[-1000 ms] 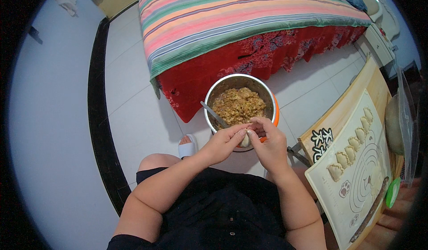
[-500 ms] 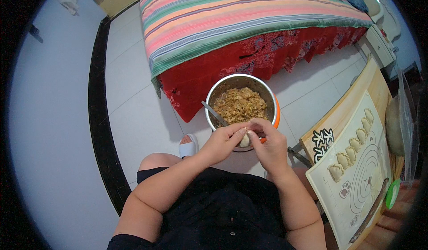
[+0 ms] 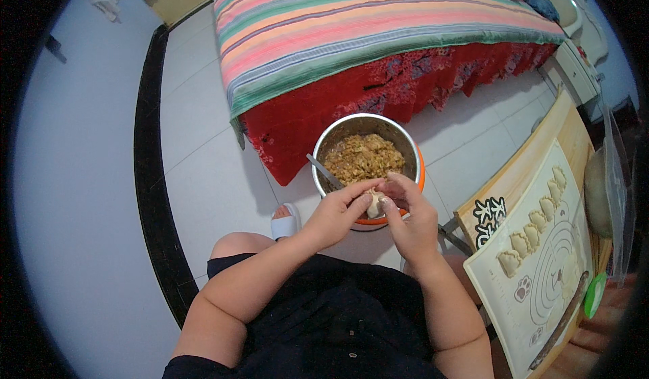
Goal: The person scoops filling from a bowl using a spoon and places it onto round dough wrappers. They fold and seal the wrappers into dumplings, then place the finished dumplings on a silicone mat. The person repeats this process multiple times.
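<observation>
I see a person holding a small dough lump (image 3: 374,205) in front of their lap, just over the near edge of a big metal bowl (image 3: 330,140). The left hand (image 3: 336,215) has a close grip on it, with the thumb and bent fingers at one side. The right hand (image 3: 411,222) curls in from the other side in a looser grip, its thumb against the dough. The fingers hide part of it, so I cannot tell how hard they press. Two hands probably help because the dough looks soft and could slip. The bowl has brown, lumpy filling (image 3: 365,157) in it and stands right by the knees, maybe so it is easy to reach. A spoon (image 3: 324,170) leans on the rim with its handle up, likely to stay clean for grabbing. On the right, a wooden desk (image 3: 566,119) holds a pale mat (image 3: 497,305). Folded dough pieces (image 3: 532,233) sit there in a neat row, perhaps to save room. A dark stick (image 3: 561,321) lies at the mat's far side, near a green thing (image 3: 595,295).
</observation>
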Demonstrator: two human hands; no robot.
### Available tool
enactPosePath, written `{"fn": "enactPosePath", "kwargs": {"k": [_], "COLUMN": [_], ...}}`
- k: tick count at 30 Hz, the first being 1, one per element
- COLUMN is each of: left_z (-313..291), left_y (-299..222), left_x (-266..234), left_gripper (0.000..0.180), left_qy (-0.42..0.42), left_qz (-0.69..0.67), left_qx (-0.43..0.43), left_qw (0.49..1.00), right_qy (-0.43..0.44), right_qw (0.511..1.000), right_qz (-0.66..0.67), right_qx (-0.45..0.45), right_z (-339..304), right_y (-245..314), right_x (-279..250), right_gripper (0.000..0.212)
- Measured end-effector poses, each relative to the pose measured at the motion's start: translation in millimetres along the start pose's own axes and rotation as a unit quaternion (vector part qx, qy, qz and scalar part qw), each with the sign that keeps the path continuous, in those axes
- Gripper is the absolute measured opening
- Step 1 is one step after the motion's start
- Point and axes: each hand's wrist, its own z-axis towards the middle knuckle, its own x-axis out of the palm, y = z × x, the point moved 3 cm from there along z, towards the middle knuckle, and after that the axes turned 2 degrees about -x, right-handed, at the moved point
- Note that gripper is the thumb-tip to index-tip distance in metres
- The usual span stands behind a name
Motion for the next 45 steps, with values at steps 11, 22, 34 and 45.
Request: {"fn": "enactPosePath", "kwargs": {"k": [11, 22, 34, 45], "left_z": [-3.3, -3.6, 0.1, 1.6], "left_y": [-11.6, -8.7, -6.8, -11.8], "left_x": [0.6, 0.0, -3.9, -4.4], "left_gripper": [0.038, 0.041, 0.040, 0.041], "left_qy": [0.021, 0.007, 0.009, 0.001], "left_qz": [0.035, 0.097, -0.063, -0.095], "left_qx": [0.025, 0.104, 0.012, -0.007], "left_qw": [0.999, 0.990, 0.998, 0.995], "right_qy": [0.014, 0.029, -0.018, -0.046], "right_qw": [1.000, 0.996, 1.000, 0.998], "right_qz": [-0.019, -0.077, 0.018, 0.035], "right_qx": [-0.009, -0.034, 0.014, -0.009], "right_z": [-0.6, 0.8, 0.7, 1.2], "right_y": [0.7, 10.5, 2.9, 3.0], "right_x": [-1.9, -4.7, -1.5, -1.6], "right_gripper": [0.039, 0.034, 0.033, 0.032]}}
